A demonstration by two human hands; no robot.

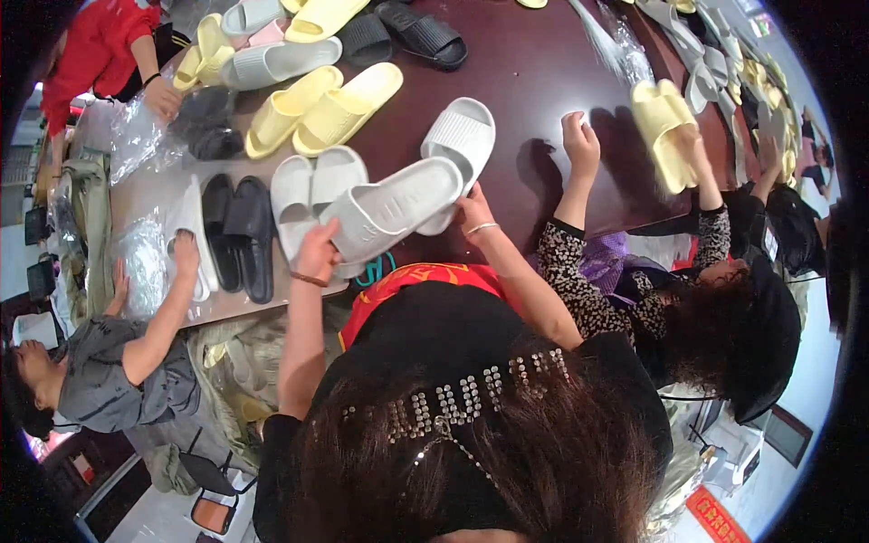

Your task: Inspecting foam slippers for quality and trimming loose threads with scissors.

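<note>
My left hand (317, 252) is closed on the strap end of a light grey slide slipper (398, 206), held tilted above the table's near edge. A second light grey slipper (460, 136), with a ribbed strap, is partly hidden behind the first. Fingers of my right hand (474, 212) close around its side, near the first slipper's heel. Just left of these, another pair of light grey slippers (317, 181) lies on the table, partly covered by the slipper in my left hand.
Black slippers (246, 226) and yellow slippers (348, 109) lie on the dark red table (534, 54). At left, a co-worker's hand (184, 249) touches a white slipper (199, 231). A co-worker at right holds yellow slippers (665, 131). Clear plastic bags (145, 253) lie at left.
</note>
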